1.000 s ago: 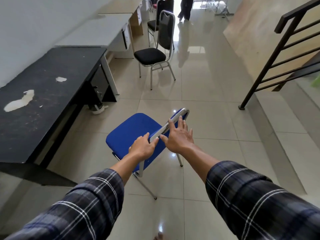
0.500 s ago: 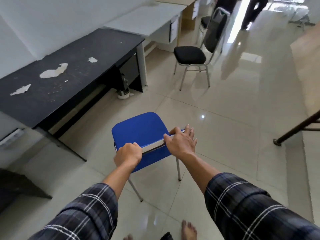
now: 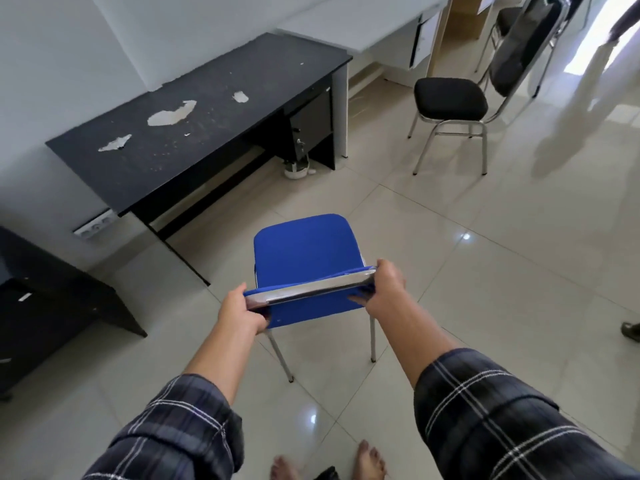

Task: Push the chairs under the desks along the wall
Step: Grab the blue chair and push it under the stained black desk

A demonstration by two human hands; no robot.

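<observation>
A blue chair (image 3: 304,247) with chrome legs stands on the tiled floor in front of me, its seat facing the black desk (image 3: 194,109) against the wall. My left hand (image 3: 242,311) grips the left end of the chrome backrest top. At the right end my right hand (image 3: 384,289) holds the same bar. The chair stands short of the desk, with a strip of floor between them. A black chair (image 3: 450,98) with a chrome frame stands out in the room at the upper right, near a white desk (image 3: 353,26).
Another dark desk (image 3: 45,317) fills the left edge. A power strip (image 3: 95,225) is fixed low on the wall. A small white object (image 3: 296,168) lies under the black desk. A wooden desk (image 3: 460,15) stands further back. A person's shoe (image 3: 630,330) shows at the right edge.
The chair has turned so its seat faces the black desk. My hands have spread to the two ends of the backrest, and my view has swung left toward the wall.
</observation>
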